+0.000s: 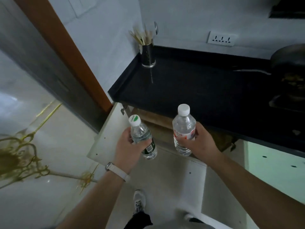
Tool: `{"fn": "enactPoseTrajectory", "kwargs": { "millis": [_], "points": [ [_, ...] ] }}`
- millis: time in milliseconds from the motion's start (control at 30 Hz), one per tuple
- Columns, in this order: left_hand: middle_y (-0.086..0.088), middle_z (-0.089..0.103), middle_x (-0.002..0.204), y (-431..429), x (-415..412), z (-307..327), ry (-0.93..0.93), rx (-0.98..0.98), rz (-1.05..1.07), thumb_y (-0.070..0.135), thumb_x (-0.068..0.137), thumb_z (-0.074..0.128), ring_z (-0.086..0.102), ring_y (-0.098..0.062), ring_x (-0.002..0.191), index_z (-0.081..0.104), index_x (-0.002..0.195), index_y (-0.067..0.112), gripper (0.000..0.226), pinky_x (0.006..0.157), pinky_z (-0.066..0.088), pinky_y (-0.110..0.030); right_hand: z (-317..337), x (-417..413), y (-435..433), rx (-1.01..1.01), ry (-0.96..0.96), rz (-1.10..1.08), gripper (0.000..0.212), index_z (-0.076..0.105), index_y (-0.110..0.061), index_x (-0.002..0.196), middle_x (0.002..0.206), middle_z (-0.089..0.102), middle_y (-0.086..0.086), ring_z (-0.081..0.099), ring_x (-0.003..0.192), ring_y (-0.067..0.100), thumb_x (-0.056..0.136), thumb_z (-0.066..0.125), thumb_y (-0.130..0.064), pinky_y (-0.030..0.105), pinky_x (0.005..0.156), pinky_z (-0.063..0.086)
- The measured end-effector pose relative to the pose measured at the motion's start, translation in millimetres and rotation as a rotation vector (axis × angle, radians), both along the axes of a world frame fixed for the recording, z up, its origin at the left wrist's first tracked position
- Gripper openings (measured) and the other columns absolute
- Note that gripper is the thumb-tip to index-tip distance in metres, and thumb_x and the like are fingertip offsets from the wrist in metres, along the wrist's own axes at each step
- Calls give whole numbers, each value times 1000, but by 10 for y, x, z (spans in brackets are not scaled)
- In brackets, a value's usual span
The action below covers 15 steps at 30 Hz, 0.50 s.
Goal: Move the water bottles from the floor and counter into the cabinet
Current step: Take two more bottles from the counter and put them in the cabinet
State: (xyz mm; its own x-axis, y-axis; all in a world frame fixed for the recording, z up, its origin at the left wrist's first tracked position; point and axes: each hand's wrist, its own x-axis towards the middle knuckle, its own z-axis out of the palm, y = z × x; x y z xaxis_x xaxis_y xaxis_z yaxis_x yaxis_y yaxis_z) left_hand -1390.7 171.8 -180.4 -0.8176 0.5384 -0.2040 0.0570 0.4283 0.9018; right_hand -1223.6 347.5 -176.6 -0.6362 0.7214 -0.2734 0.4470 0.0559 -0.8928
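Head view | left hand (127, 144) grips green-label bottle (143, 138) | right hand (200, 142) grips red-label bottle (183, 129) | both before open cabinet (155, 119)

Single head-worn wide-angle view, looking forward and steeply down from close above the counter (189, 90) front edge, facing its left corner, open cabinet (156, 120) beneath, floor (62, 146) left.

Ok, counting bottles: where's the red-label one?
Head view, centre-right: right hand grips the red-label bottle by the counter edge, beside the green-label bottle.
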Motion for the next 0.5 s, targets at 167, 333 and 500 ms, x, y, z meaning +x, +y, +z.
{"fn": "enactPoseTrajectory", "kwargs": {
  "millis": [167,333,500],
  "points": [
    [11,74,108,-193,-724,-90,-38,44,-83,22,75,87,69,-6,100,64,120,29,51,87,56,-29,12,-478,-352,13,-71,-88,43,51,-45,100,99,67,-16,64,86,-4,74,84,-37,19,77,51],
    [12,73,110,-276,-1194,-308,-98,25,-151,22,73,88,68,-7,103,63,122,28,55,91,55,-31,-40,-811,-569,2,-69,-220,46,49,-47,103,98,66,-20,62,82,-15,76,85,-35,8,63,44],
    [10,73,111,-176,-1396,-525,-152,15,-156,17,74,88,68,-3,99,63,124,25,56,89,55,-28,-242,-991,-527,-27,-116,-259,48,49,-46,105,101,66,-18,63,88,-4,74,85,-37,12,66,44]
  ]
}}
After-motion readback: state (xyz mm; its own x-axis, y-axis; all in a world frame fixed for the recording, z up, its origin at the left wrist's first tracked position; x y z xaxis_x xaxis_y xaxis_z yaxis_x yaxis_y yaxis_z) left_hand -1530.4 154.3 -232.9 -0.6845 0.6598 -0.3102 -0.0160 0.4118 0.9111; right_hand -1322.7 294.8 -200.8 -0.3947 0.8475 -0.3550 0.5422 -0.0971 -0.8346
